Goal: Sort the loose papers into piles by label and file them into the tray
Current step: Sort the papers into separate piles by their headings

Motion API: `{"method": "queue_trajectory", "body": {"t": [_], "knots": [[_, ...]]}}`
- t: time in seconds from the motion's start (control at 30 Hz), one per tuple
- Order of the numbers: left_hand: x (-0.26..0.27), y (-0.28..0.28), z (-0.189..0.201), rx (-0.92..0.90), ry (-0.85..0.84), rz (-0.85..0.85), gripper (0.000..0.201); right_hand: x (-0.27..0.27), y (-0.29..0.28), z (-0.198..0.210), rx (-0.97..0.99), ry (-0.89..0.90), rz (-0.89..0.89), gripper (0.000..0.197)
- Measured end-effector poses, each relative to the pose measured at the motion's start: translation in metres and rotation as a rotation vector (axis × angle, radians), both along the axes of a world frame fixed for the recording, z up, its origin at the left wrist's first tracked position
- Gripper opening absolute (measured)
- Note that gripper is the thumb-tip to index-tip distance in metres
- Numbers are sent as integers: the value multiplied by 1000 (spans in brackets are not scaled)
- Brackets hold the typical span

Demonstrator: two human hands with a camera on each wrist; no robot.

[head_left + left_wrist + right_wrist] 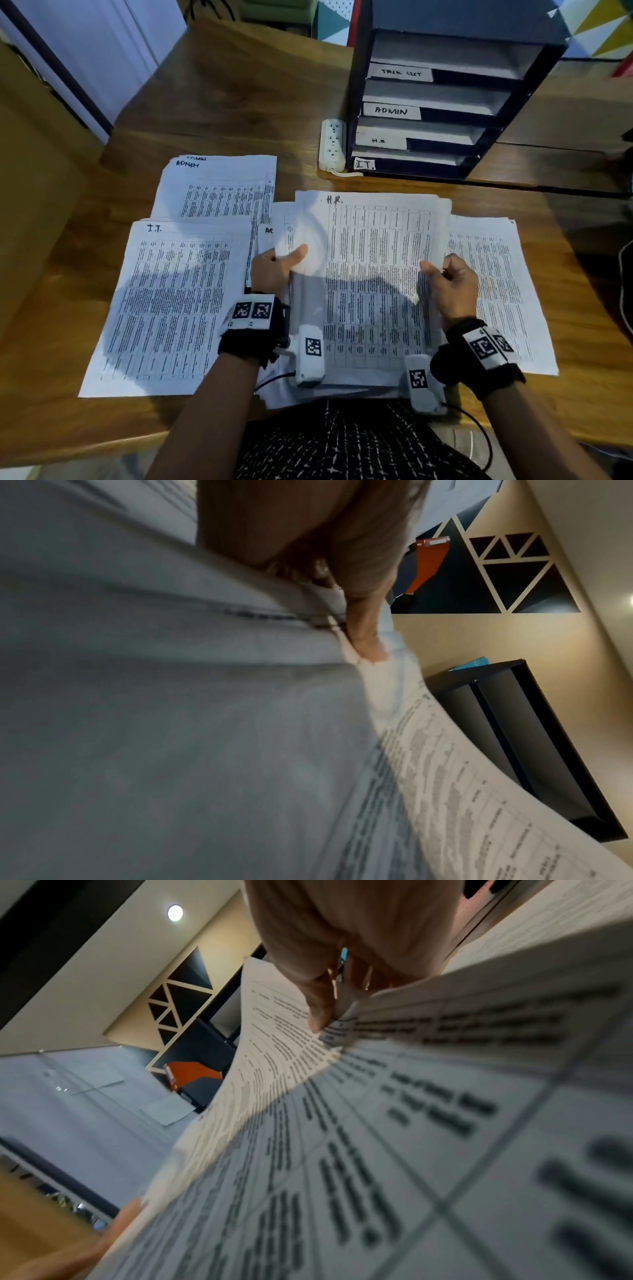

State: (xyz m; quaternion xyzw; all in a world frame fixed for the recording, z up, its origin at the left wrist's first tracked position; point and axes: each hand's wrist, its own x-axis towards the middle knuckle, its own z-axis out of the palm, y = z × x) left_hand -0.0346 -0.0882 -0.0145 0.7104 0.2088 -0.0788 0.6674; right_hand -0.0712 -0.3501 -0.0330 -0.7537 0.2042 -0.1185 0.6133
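Over the bench (pixel 239 102), both grips hold the HR stack (pixel 373 274): left hand (pixel 274 270) pinches its left edge, right hand (pixel 452 284) its right edge, near the tray (pixel 445 113).

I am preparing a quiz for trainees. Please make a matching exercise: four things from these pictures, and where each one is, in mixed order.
Things:
1. H.R. sheet
2. I.T. pile
3. ADMIN pile
4. power strip

Places:
A. beside the tray
B. far left on the desk
C. held by left hand and right hand
D. near left on the desk

Pairs: 1-C, 2-D, 3-B, 4-A
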Motion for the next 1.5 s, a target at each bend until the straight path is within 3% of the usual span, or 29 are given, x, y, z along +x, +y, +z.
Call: {"method": "queue_trajectory", "body": {"t": [0.1,0.23,0.33,0.43,0.47,0.5,0.57,0.6,0.7,0.73,0.77,0.87,0.93,1.0,1.03,1.13,1.23,1.37,1.5], "knots": [[1,0,-6,73,-22,39,30,-5,-11,3,88,-21,-60,41],[5,5,-12,127,35,76,47,-17,-30,15,380,-21,-37,22],[6,7,-12,135,26,60,40,-25,-42,16,416,96,14,29],[4,4,-7,131,-67,31,21,-10,-33,15,537,139,-315,35],[4,3,-7,111,-91,9,23,-10,-27,20,462,143,-454,32],[5,2,-6,82,-104,-19,26,-12,-21,29,407,277,-293,21],[6,1,-6,37,-117,-62,34,-20,-8,41,444,229,118,31],[6,0,-6,-6,-128,-56,39,-26,-7,47,442,206,197,33],[1,-4,-6,-63,-256,-102,66,-16,-8,38,340,108,152,13],[0,-5,-4,-79,-270,-120,68,-11,-8,35,303,100,111,14],[-2,-7,2,-81,-246,-151,64,-5,-7,28,267,114,80,15],[-3,-5,2,61,-134,-208,21,4,-2,15,206,155,57,19],[-1,-3,-4,110,-122,-241,32,6,2,11,212,186,60,18],[0,-3,-8,271,-133,-236,46,5,2,8,212,197,45,14],[-1,-2,-6,338,-135,-206,49,4,1,8,203,197,32,22],[0,-3,-2,427,-180,-78,39,-3,-9,9,190,145,-28,25],[7,-3,1,374,-205,114,28,-9,-28,12,230,130,-101,20],[9,-8,11,366,-160,29,43,-15,-27,25,265,120,-32,27],[3,-33,25,94,-194,12,41,-8,-2,23,228,112,70,18]]}}
